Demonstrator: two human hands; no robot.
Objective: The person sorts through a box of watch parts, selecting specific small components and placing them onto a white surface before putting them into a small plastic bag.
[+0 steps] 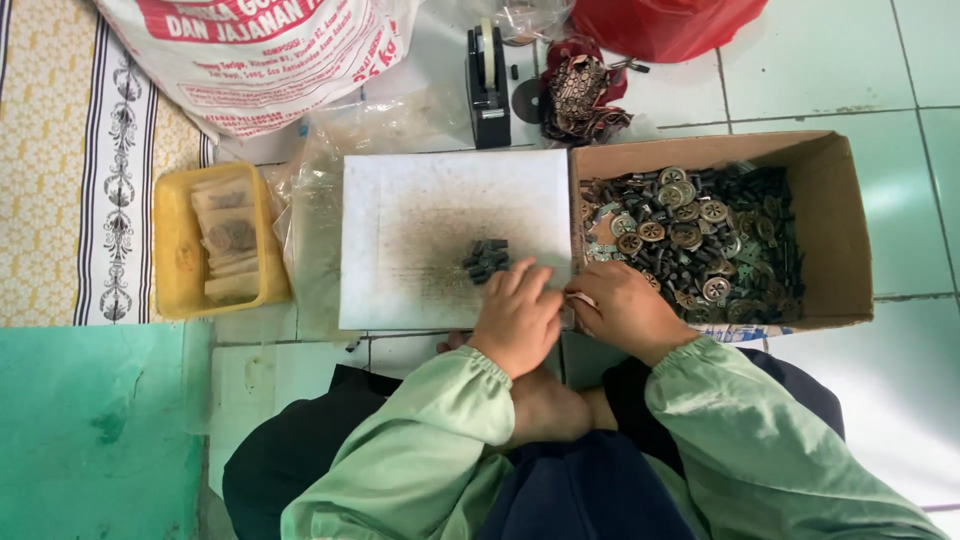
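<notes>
Spillage is your risk: your left hand (517,318) curls by the small dark pile (487,259) on the white board (420,235), your right hand (622,312) pinches something small at the cardboard box (845,225) corner; a nudge could scatter pieces.

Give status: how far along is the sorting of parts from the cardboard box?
Done: yellow tray holds several filled packets. In hand: left hand and right hand meet at the white board, beside a small dark pile. Left: cardboard box still heaped with parts.
</notes>
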